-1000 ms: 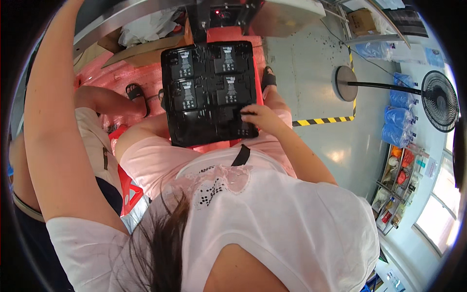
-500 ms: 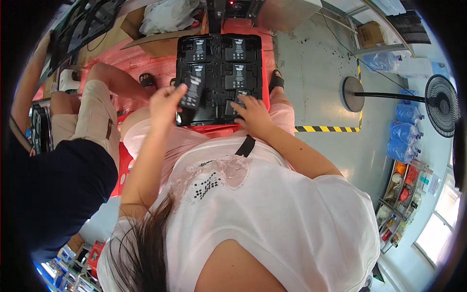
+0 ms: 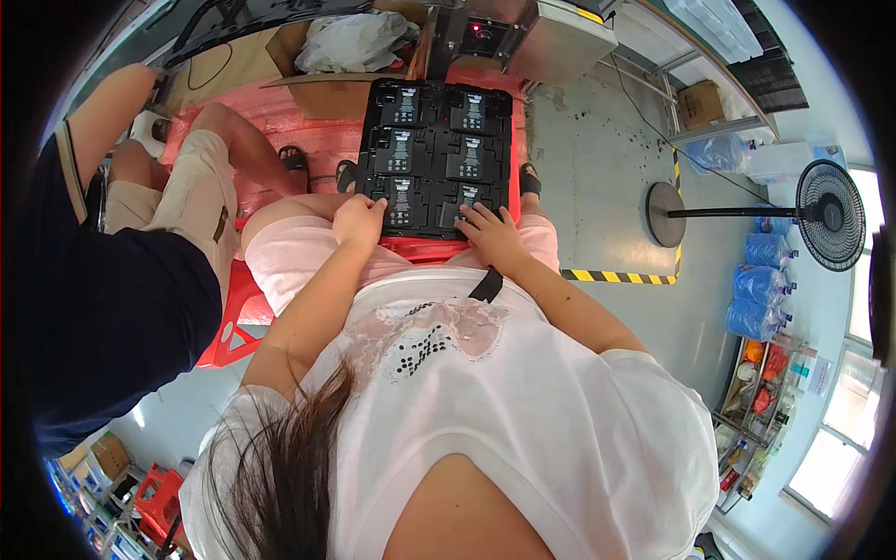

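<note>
A black plastic tray (image 3: 427, 140) lies before me, with flat black batteries bearing white print in its compartments, two columns across. At its near left corner, my left hand (image 3: 359, 221) has its fingers curled together, the tips beside the near left battery (image 3: 400, 199). What those fingers grip, if anything, is hidden. My right hand (image 3: 492, 235) is open, with spread fingers resting on the near right battery (image 3: 469, 194) and covering its lower part.
Under the tray is a red surface (image 3: 411, 248). A person (image 3: 131, 317) in a dark top sits close on my left. Beyond the tray stand a cardboard box (image 3: 327, 98) with clear plastic and a metal machine (image 3: 560, 42). A black fan (image 3: 831, 215) stands at right.
The battery that my left hand held tilted above the tray now lies flat in the near left compartment. My left hand has come down to the tray's left edge. My right hand stays near the right battery.
</note>
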The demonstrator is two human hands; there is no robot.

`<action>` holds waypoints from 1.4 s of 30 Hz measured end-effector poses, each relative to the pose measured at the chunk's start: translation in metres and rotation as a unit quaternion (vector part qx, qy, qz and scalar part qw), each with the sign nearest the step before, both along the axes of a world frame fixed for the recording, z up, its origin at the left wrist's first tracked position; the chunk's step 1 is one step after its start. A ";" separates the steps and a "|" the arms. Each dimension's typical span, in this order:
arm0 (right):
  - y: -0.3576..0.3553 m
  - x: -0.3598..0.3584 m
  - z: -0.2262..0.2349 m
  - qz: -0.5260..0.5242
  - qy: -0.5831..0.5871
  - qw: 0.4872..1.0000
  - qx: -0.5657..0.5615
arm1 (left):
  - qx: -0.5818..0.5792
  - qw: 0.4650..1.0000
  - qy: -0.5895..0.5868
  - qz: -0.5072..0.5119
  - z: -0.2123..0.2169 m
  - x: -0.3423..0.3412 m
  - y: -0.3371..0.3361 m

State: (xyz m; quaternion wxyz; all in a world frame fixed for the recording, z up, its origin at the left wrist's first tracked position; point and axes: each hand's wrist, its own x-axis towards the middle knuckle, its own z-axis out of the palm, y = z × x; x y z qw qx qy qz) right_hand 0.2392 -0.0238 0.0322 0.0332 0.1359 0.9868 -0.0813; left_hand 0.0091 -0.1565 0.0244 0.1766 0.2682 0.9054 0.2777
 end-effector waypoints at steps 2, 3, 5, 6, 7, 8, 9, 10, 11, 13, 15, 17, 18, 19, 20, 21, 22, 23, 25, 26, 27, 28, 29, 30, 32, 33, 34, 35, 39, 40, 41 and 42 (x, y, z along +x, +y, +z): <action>-0.002 0.001 0.000 -0.010 0.009 1.000 -0.010 | -0.048 0.999 -0.008 0.009 0.001 -0.005 -0.004; -0.003 0.001 0.001 -0.024 0.018 0.999 -0.022 | -0.046 0.999 -0.008 0.014 0.001 -0.007 -0.004; -0.002 0.001 0.003 -0.022 0.018 0.999 -0.020 | -0.078 0.996 -0.045 -0.030 0.004 -0.009 -0.003; -0.002 0.001 0.004 -0.026 0.018 0.999 -0.020 | -0.077 0.996 -0.046 -0.027 0.008 -0.004 -0.003; -0.002 0.000 0.005 -0.023 0.017 0.999 -0.019 | -0.087 0.995 0.040 -0.030 0.012 0.005 -0.003; -0.002 -0.001 0.005 -0.024 0.011 0.999 -0.021 | -0.096 0.987 0.127 -0.034 0.017 0.010 -0.001; -0.001 -0.001 0.005 -0.024 0.005 0.999 -0.023 | -0.094 0.987 0.126 -0.032 0.018 0.011 0.000; -0.001 -0.001 0.003 -0.023 0.005 1.000 -0.021 | -0.110 0.988 0.110 -0.014 0.019 0.012 0.001; -0.001 -0.001 0.002 -0.025 0.009 0.999 -0.024 | -0.126 0.988 0.094 0.006 0.019 0.013 0.002; -0.002 0.000 0.001 -0.025 0.012 0.999 -0.024 | -0.142 0.988 0.058 0.011 0.015 0.011 0.000; -0.001 -0.003 0.006 -0.022 0.002 0.999 -0.031 | -0.155 0.987 0.021 0.021 0.003 0.008 -0.002; 0.006 -0.012 0.015 -0.073 0.055 0.989 -0.117 | -0.163 0.986 0.024 0.007 -0.013 0.007 -0.001; 0.009 -0.018 0.027 -0.127 0.109 0.964 -0.206 | -0.159 0.987 0.023 0.008 -0.011 0.007 0.001; 0.021 -0.028 0.041 -0.135 0.159 0.958 -0.196 | -0.163 0.986 0.013 -0.002 -0.008 0.007 0.002; 0.034 -0.042 0.062 -0.143 0.209 0.949 -0.187 | -0.169 0.986 0.003 -0.012 -0.004 0.008 0.001; 0.051 -0.058 0.083 -0.130 0.279 0.937 -0.164 | -0.167 0.986 0.004 -0.010 -0.002 0.007 0.000; 0.057 -0.074 0.116 -0.179 0.304 0.916 -0.192 | -0.157 0.987 -0.041 -0.006 0.000 0.005 -0.002; 0.072 -0.085 0.130 -0.226 0.372 0.861 -0.263 | -0.145 0.986 -0.083 -0.008 0.003 0.003 0.000; 0.081 -0.109 0.185 -0.311 0.419 0.695 -0.494 | -0.123 0.987 -0.107 -0.005 -0.003 -0.003 -0.004; 0.093 -0.116 0.196 -0.341 0.425 0.613 -0.572 | -0.104 0.986 -0.131 -0.006 -0.007 -0.005 -0.004; 0.105 -0.123 0.205 -0.364 0.425 0.524 -0.642 | -0.096 0.987 -0.126 -0.008 -0.009 -0.005 -0.003; 0.115 -0.129 0.209 -0.356 0.431 0.527 -0.640 | -0.085 0.989 -0.118 -0.005 -0.012 -0.004 -0.005; 0.128 -0.136 0.210 -0.390 0.420 0.435 -0.694 | -0.071 0.991 -0.110 -0.003 -0.016 -0.005 -0.004; 0.136 -0.140 0.210 -0.417 0.401 0.338 -0.742 | -0.044 0.996 -0.072 0.005 -0.020 -0.003 -0.006; 0.150 -0.140 0.198 -0.366 0.451 0.350 -0.735 | -0.009 0.998 -0.053 0.013 -0.020 -0.002 -0.006; 0.152 -0.141 0.193 -0.323 0.492 0.356 -0.726 | 0.015 0.999 -0.043 0.023 -0.018 -0.002 -0.008; 0.154 -0.139 0.188 -0.294 0.514 0.357 -0.723 | 0.022 0.999 -0.038 0.026 -0.018 -0.002 -0.008; 0.152 -0.138 0.186 -0.287 0.513 0.359 -0.725 | 0.040 0.998 -0.022 0.036 -0.021 -0.002 -0.009; 0.114 -0.116 0.171 -0.209 0.413 0.414 -0.784 | 0.247 0.967 -0.008 0.056 -0.019 -0.008 -0.002; 0.096 -0.109 0.169 -0.188 0.365 0.436 -0.801 | 0.285 0.957 -0.020 0.055 -0.020 -0.012 0.005; 0.078 -0.104 0.165 -0.169 0.314 0.454 -0.816 | 0.286 0.956 -0.020 0.057 -0.007 -0.016 0.010; 0.066 -0.097 0.158 -0.175 0.274 0.471 -0.820 | 0.333 0.932 -0.128 0.057 0.021 -0.018 0.012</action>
